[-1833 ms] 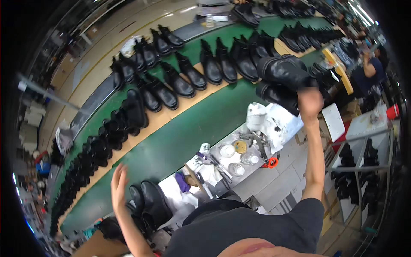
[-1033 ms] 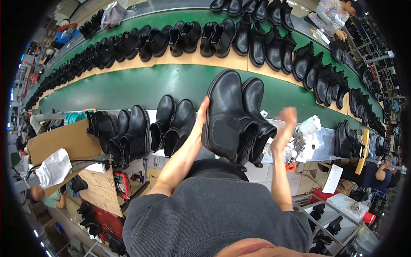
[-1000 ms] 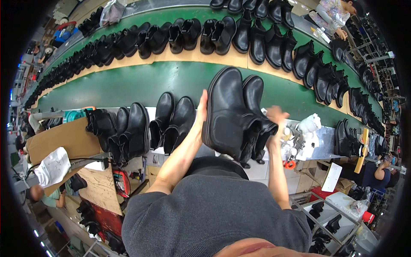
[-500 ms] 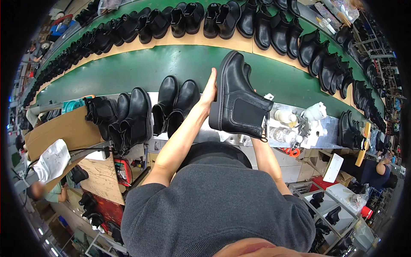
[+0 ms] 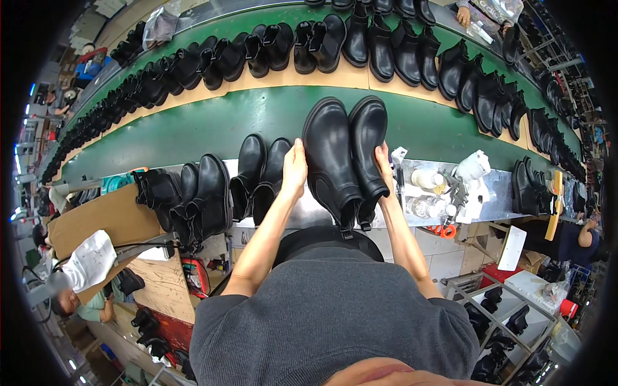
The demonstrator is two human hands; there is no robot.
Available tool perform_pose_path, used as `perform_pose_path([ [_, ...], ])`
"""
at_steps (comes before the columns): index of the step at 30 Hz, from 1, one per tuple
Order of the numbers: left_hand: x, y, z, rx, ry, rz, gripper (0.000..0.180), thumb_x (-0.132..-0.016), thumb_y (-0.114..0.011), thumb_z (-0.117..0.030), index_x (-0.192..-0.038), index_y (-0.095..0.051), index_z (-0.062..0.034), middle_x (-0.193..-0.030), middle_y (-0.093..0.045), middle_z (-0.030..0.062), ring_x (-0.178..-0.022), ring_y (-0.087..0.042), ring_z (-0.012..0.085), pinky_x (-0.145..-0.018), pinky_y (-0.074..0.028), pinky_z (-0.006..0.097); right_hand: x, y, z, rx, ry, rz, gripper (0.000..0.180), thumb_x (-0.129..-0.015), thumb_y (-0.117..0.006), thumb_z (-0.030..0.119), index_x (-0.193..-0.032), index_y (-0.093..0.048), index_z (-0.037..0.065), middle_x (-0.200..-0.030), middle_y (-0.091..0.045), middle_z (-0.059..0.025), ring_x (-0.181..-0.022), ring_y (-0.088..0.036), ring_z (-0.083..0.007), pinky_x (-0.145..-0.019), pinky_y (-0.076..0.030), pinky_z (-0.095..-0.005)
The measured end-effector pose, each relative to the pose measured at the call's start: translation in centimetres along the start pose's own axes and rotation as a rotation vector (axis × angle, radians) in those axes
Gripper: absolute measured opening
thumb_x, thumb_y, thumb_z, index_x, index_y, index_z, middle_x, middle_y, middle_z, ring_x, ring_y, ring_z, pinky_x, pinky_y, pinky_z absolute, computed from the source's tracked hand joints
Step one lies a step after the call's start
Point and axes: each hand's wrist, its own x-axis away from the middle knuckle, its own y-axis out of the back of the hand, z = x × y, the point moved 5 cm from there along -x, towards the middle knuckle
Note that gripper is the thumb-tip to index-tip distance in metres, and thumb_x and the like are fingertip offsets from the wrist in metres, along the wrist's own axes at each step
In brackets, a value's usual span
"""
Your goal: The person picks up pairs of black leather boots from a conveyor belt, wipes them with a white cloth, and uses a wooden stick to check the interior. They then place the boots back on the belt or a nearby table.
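Between my two hands I hold a pair of black ankle boots, side by side with toes pointing away and shafts toward me. My left hand [image 5: 295, 169] is closed against the outer side of the left boot [image 5: 329, 145]. On the other side, my right hand [image 5: 384, 164] grips the outer side of the right boot [image 5: 369, 136]; its fingers are partly hidden. Just left of my left hand, another pair of black boots [image 5: 252, 161] stands on the metal ledge [image 5: 499, 196]. More black boots [image 5: 210, 193] stand further left.
Beyond my hands runs a green belt [image 5: 257, 116], with a long row of black boots [image 5: 325, 45] on cardboard strips. Right of me lie bottles [image 5: 428, 179], a white container [image 5: 474, 167] and orange-handled scissors [image 5: 443, 231]. Another person's hand [image 5: 463, 16] shows at the far right.
The boots have turned from a sideways, upright view to toes away with uppers facing up, now side by side. My left hand has moved left and down with them.
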Motion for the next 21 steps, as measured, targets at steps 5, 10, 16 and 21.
perform_pose_path([
  [5,0.8,-2.5,-1.6,0.420,0.127,-0.004,0.051,-0.102,-0.028,-0.040,-0.113,-0.055,0.0023,-0.102,-0.063,0.0109,-0.088,-0.062,0.0181,-0.079,-0.052,0.031,-0.9,1.2,0.6,0.024,-0.042,0.016,0.059,-0.093,-0.055,0.031,-0.140,-0.029,0.007,-0.130,-0.046,-0.0122,-0.112,-0.053,-0.0200,-0.093,-0.046,-0.0317],
  [10,-3.4,0.8,3.2,-0.210,0.008,0.186,0.040,-0.101,-0.032,-0.029,-0.119,-0.052,-0.0005,-0.105,-0.063,0.0158,-0.087,-0.065,0.0208,-0.075,-0.053,0.031,0.8,-1.3,1.5,-0.355,-0.484,0.094,0.052,-0.091,-0.052,0.047,-0.116,-0.057,0.002,-0.092,-0.067,-0.0146,-0.079,-0.066,-0.0246,-0.074,-0.056,-0.0384],
  [16,2.3,-3.2,-4.3,-0.484,-0.337,0.292,0.040,-0.093,-0.052,-0.023,-0.127,-0.047,-0.0027,-0.110,-0.063,0.0150,-0.091,-0.064,0.0210,-0.080,-0.050,0.031,2.3,-1.5,3.2,-0.446,-0.483,0.181,0.050,-0.094,-0.048,0.045,-0.123,-0.051,0.004,-0.105,-0.063,-0.0149,-0.086,-0.065,-0.0251,-0.079,-0.054,-0.0356],
  [21,3.2,-4.2,-5.2,-0.288,-0.077,0.188,0.042,-0.092,-0.054,-0.023,-0.128,-0.047,-0.0034,-0.108,-0.063,0.0127,-0.093,-0.063,0.0201,-0.083,-0.050,0.031,0.9,0.8,3.0,0.199,0.074,0.004,0.062,-0.095,-0.051,0.035,-0.142,-0.027,0.002,-0.135,-0.042,-0.0117,-0.121,-0.046,-0.0203,-0.100,-0.038,-0.0305],
])
